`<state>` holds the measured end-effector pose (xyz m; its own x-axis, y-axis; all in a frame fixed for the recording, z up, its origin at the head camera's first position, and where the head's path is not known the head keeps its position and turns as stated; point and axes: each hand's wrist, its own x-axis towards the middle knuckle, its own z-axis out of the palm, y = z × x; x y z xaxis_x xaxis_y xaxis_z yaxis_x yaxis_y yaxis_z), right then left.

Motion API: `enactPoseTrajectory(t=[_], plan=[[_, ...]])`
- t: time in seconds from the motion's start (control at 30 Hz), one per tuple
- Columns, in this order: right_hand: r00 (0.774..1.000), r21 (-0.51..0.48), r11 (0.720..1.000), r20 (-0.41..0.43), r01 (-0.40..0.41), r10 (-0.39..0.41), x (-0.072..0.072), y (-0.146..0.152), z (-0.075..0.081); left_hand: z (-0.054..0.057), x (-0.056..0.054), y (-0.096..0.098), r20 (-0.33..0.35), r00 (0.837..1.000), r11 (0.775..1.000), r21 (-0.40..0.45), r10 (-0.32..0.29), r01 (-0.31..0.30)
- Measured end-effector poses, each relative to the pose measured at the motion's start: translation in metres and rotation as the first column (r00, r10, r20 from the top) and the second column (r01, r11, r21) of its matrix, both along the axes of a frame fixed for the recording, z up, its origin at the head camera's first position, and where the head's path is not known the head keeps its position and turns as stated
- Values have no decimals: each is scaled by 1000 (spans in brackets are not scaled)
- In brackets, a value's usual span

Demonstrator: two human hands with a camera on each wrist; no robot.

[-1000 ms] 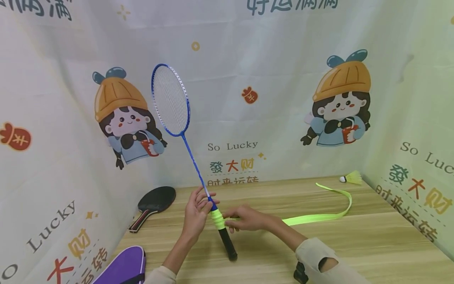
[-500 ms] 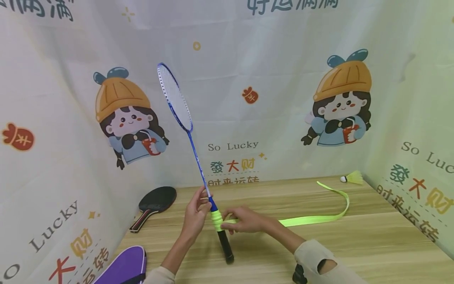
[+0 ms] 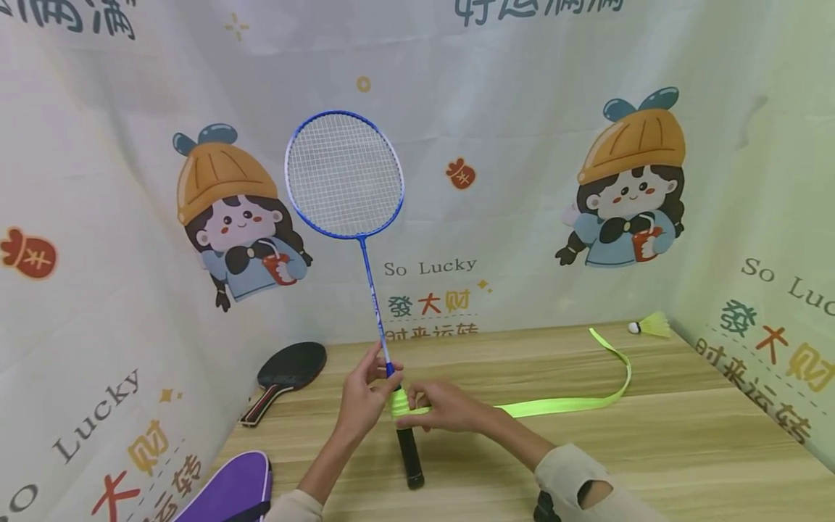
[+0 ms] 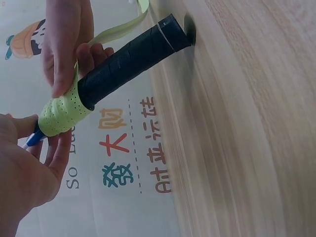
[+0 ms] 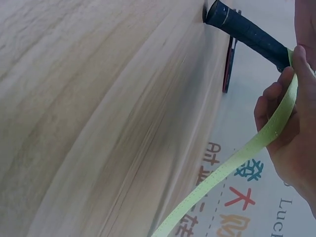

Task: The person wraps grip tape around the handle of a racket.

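Observation:
A blue and white badminton racket (image 3: 346, 174) stands nearly upright, strings facing me, its black handle (image 4: 133, 59) pointing down with the butt at the table. My left hand (image 3: 365, 391) pinches it where the blue cone meets the shaft. Perforated neon-green grip tape (image 4: 61, 113) is wound round the upper part of the handle; the lower part shows black. My right hand (image 3: 450, 406) pinches the tape right beside the windings, thumb against the handle. From that hand the loose tape (image 5: 247, 153) runs off to the right and curls over the table in the head view.
A black table tennis bat (image 3: 290, 366) lies at the back left of the wooden table (image 3: 652, 449). At the front left is a purple case (image 3: 228, 486). A yellow shuttlecock (image 3: 650, 325) rests at the back right corner. Printed cloth (image 3: 522, 181) hangs around the table.
The racket has turned about its shaft, its head going from slanted to edge-on to facing me. Its butt has shifted slightly left. The right hand has moved slightly left, drawing the tape along.

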<state>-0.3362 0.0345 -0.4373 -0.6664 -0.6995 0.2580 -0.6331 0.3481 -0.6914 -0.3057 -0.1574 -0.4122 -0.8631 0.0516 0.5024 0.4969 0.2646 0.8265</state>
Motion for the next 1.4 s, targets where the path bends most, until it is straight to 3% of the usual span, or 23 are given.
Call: enactPoseTrajectory(t=[0.3, 0.83, 1.07, 1.4], plan=[[989, -73, 987, 18, -143, 145, -5, 20, -3, 0, 0, -1, -38, 999, 1000, -19, -8, 7], [994, -48, 993, -15, -110, 109, -8, 35, -5, 3, 1, -3, -10, 999, 999, -33, -41, 40], [991, -35, 991, -53, -127, 125, -10, 30, -5, -1, -2, -6, 7, 999, 998, 20, -54, 54], [992, 0, 993, -27, -122, 122, -13, 23, 0, -2, -3, -12, 54, 994, 990, 113, -95, 88]])
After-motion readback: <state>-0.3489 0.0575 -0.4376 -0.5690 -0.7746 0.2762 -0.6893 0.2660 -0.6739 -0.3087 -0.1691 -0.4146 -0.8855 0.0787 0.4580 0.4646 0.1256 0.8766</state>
